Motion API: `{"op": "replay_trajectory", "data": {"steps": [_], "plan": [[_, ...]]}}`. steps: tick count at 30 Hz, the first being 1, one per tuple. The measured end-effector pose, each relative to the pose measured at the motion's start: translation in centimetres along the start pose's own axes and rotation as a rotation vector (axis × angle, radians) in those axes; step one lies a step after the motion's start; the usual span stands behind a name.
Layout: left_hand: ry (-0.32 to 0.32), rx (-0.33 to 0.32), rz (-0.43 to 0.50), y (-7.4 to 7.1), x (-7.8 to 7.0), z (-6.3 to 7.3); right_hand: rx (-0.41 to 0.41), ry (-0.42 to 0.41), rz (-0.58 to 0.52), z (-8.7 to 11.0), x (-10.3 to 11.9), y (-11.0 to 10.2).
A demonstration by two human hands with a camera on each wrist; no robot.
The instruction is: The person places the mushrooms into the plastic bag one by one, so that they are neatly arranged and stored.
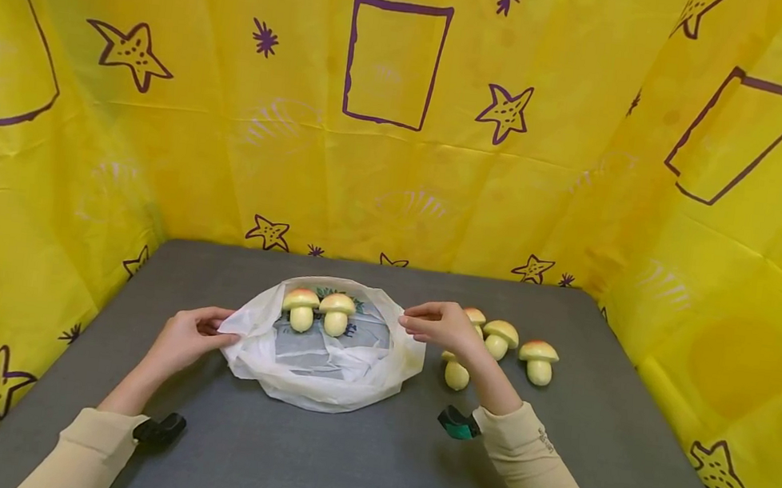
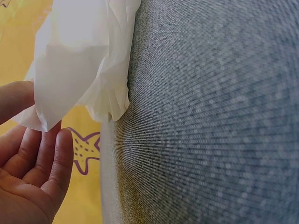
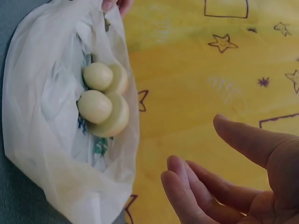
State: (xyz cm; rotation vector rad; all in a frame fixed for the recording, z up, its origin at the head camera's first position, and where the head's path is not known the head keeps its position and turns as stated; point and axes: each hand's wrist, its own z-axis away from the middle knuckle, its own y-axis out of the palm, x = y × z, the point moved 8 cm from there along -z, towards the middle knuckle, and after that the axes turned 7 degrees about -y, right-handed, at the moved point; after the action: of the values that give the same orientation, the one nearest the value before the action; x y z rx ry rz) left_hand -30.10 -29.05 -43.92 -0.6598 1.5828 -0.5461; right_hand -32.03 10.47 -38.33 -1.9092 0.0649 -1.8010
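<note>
By the right rim of the bag (image 1: 330,395), the right hand (image 1: 441,327) hangs empty, thumb parted from fingers, and it's the nearer to the loose mushrooms (image 1: 538,365), right of it on the worktop (image 1: 307,468); left hand (image 1: 188,339) pinches the bag's left edge, two mushrooms (image 1: 336,316) inside.

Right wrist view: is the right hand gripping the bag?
No, the right hand is apart from the bag, nothing between thumb and fingers.

Head view bright, evenly lit; faint soft shadows on the worktop (image 1: 307,468); wall cloth (image 1: 742,276) stretched beside it. Left wrist view: bag (image 2: 77,30) nearly washed out, worktop grainy and blurred. Right wrist view dimmer, softly focused.
</note>
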Motion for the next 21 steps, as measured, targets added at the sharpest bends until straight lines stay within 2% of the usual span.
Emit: {"op": "replay_trajectory", "data": {"steps": [15,21], "plan": [[-0.012,0.003,0.004,0.1,0.0,0.1,-0.055,0.004,0.003,2.0,-1.8,-3.2],[-0.004,-0.004,0.007,0.1,0.0,0.1,-0.099,0.042,-0.038,2.8,-2.9,-4.5]]}}
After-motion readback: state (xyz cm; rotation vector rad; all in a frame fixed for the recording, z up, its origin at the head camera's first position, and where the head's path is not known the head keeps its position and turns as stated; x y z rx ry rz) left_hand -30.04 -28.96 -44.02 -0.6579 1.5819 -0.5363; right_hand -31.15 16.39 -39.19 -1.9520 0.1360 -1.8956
